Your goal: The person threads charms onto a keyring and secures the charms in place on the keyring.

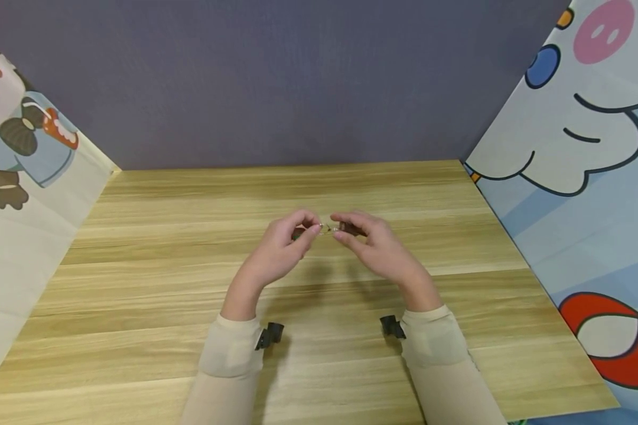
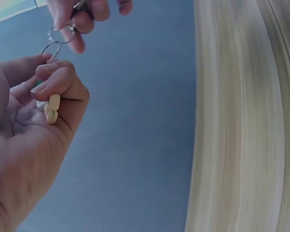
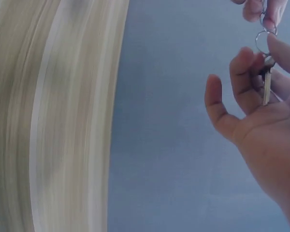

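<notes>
My left hand (image 1: 284, 245) and right hand (image 1: 380, 245) meet over the middle of the wooden table, a small gap between their fingertips. In the left wrist view, the left thumb and fingers pinch a keychain charm; its small cream pieces (image 2: 53, 102) stick out below the curled fingers, with a bit of green beside them. A thin metal ring rises from that pinch and meets a second metal ring at the right fingertips. The right hand holds a key (image 3: 267, 89) by its dark head, blade along the palm, beneath a key ring (image 3: 256, 43). Fingers hide part of the charm.
The light wooden tabletop (image 1: 165, 283) runs back to a plain grey-blue wall (image 1: 298, 82). Cartoon-printed panels stand along the left (image 1: 37, 236) and right (image 1: 553, 236) sides. Black camera mounts (image 1: 270, 335) sit on the sleeved wrists.
</notes>
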`<move>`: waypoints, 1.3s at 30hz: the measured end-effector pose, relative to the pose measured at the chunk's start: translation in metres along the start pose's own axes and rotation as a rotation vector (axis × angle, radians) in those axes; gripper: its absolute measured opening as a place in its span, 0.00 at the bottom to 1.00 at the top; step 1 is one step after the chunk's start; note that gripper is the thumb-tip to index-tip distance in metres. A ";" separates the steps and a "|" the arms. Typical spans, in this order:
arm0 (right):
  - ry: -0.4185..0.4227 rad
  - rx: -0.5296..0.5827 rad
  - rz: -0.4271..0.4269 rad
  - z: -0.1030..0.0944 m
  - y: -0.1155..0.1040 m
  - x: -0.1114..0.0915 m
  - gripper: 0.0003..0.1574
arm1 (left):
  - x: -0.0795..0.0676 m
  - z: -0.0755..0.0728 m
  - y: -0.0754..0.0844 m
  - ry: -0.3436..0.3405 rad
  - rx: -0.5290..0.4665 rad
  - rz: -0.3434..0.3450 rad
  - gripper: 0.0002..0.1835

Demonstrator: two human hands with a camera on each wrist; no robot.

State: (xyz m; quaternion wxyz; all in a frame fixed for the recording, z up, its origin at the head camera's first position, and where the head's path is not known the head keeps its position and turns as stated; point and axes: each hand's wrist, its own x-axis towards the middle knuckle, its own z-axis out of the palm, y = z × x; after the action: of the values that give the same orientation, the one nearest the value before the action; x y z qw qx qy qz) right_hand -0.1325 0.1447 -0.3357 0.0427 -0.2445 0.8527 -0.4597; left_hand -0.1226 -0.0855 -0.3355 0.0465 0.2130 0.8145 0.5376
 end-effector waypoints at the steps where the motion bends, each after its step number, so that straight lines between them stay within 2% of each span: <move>1: 0.003 -0.019 0.008 0.000 0.001 0.000 0.25 | 0.000 0.000 0.000 0.002 0.020 0.011 0.09; 7: 0.050 -0.133 0.025 -0.001 0.005 0.002 0.23 | -0.001 -0.001 0.002 0.014 0.107 0.078 0.07; 10: 0.081 -0.173 0.017 -0.002 0.008 0.003 0.22 | -0.002 -0.002 0.003 0.046 0.136 0.103 0.07; 14: 0.115 -0.219 -0.007 -0.004 0.011 0.002 0.23 | -0.003 -0.004 0.002 0.101 0.211 0.177 0.05; 17: 0.128 -0.245 -0.009 -0.006 0.012 0.001 0.24 | -0.002 -0.005 0.000 0.117 0.266 0.214 0.04; 28: 0.189 -0.315 -0.027 -0.009 0.011 -0.002 0.23 | -0.004 -0.009 0.002 0.134 0.408 0.173 0.11; 34: 0.209 -0.343 -0.063 -0.009 0.013 -0.003 0.22 | -0.004 -0.009 0.000 0.129 0.426 0.185 0.09; 39: 0.204 -0.363 -0.063 -0.008 0.017 -0.003 0.23 | -0.004 -0.009 -0.001 0.122 0.425 0.151 0.11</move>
State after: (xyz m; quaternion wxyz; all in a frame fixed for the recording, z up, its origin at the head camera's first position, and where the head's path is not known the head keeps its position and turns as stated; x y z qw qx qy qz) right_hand -0.1386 0.1602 -0.3454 -0.1031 -0.2269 0.9133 -0.3222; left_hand -0.1220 -0.0957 -0.3334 -0.0892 0.2454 0.8924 0.3679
